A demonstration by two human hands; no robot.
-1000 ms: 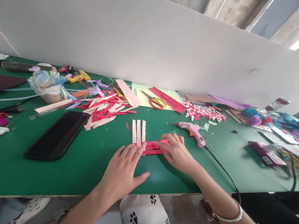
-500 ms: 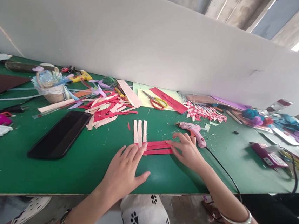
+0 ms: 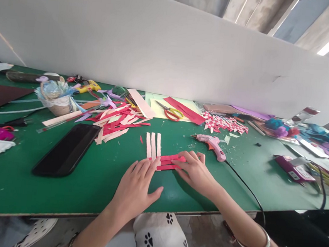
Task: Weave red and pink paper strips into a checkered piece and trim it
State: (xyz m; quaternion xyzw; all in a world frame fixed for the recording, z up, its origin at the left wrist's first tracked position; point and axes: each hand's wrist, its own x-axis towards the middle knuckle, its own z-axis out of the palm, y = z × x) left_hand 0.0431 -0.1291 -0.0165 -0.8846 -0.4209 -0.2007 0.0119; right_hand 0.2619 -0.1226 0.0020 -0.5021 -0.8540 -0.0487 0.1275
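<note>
Three pale pink paper strips (image 3: pixel 153 144) stand side by side, crossed at their lower ends by red paper strips (image 3: pixel 165 158) that run to the right. My left hand (image 3: pixel 137 185) lies over the crossing, fingers stretched out, its fingertips pressing the strips to the table; it hides the lower ends. On the right, my right hand (image 3: pixel 196 171) has its thumb and fingers bent together around a red strip. Just beyond that hand rests a pink glue gun (image 3: pixel 213 143), its cord trailing toward the table edge.
A black phone (image 3: pixel 67 149) lies left of my hands. Behind are a heap of cut strips (image 3: pixel 121 121), scissors (image 3: pixel 171 111) on paper sheets, and red-and-white woven pieces (image 3: pixel 222 122). Pink power blocks sit at both sides, one (image 3: pixel 294 169) on the right. A white partition (image 3: pixel 172 42) closes the back.
My right hand has slid left along the red strips, closer to my left hand and away from the glue gun. The left hand keeps its place on the crossing.
</note>
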